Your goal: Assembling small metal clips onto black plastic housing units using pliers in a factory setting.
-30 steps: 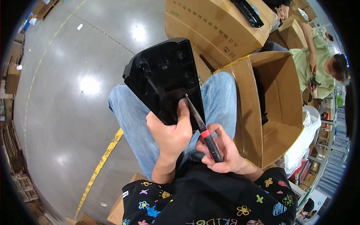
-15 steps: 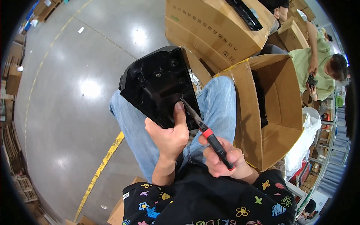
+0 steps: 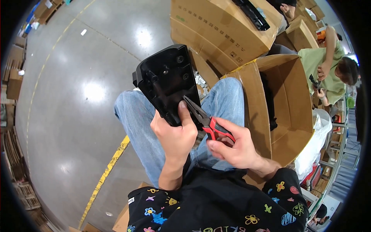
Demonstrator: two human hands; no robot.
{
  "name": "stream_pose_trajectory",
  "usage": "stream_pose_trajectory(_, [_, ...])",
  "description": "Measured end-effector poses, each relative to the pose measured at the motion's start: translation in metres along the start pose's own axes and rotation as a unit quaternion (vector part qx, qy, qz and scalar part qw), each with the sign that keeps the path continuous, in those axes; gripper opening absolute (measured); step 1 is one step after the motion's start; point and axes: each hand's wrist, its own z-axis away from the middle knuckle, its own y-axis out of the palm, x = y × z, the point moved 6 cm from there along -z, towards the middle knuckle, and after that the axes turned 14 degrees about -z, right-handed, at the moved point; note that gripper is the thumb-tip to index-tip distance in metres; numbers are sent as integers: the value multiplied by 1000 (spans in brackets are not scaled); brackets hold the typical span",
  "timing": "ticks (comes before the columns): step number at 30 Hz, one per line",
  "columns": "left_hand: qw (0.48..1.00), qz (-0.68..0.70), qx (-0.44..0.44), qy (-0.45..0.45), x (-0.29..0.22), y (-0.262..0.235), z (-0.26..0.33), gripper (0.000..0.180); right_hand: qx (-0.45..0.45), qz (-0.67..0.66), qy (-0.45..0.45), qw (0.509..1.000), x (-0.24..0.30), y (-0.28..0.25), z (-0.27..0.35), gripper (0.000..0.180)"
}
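My left hand (image 3: 176, 133) grips a black moulded plastic housing (image 3: 170, 83) by its near end, the thumb pressed on its inner face. The housing is held tilted above my knees, its hollow side with round posts facing me. Long-nose pliers (image 3: 201, 116) with red and black handles sit in my right hand (image 3: 235, 147), fingers wrapped round the grips. The pliers' tips lie against the housing's inside, just beyond my left thumb. Whether the jaws hold anything is too small to tell.
An open cardboard box (image 3: 286, 112) with black parts inside stands to my right. Beyond it is a larger carton (image 3: 224, 31) with a long black part (image 3: 253, 15) on top. Small pale pieces (image 3: 200, 81) lie in a box behind the housing. A co-worker (image 3: 328, 69) handles a dark part at right.
The housing has tilted and turned slightly in my left hand. My right hand has rolled the pliers so both handles show, its grip higher and more to the right.
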Motion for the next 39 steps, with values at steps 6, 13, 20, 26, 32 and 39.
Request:
stream_pose_trajectory(6, [1000,-11,-4,-6,4,-7,-7,11,29,532,-260,805,40,-3,-20,51])
stream_pose_trajectory(13, [995,4,38,-97,25,-3,-14,17,91,534,-208,814,51,-13,-30,42])
stream_pose_trajectory(20, [869,461,-30,-177,46,1,-7,39,-129,207,-188,951,45,-43,-36,53])
stream_pose_trajectory(26, [778,561,271,-76,22,43,10,39,-273,51,-310,909,80,-73,-45,39])
stream_pose_trajectory(32, [576,658,411,-257,29,51,22,80,-237,100,-369,893,106,-83,-51,20])
stream_pose_trajectory(39, [739,577,293,-185,13,43,-5,71,98,-272,-56,956,56,-17,-20,36])
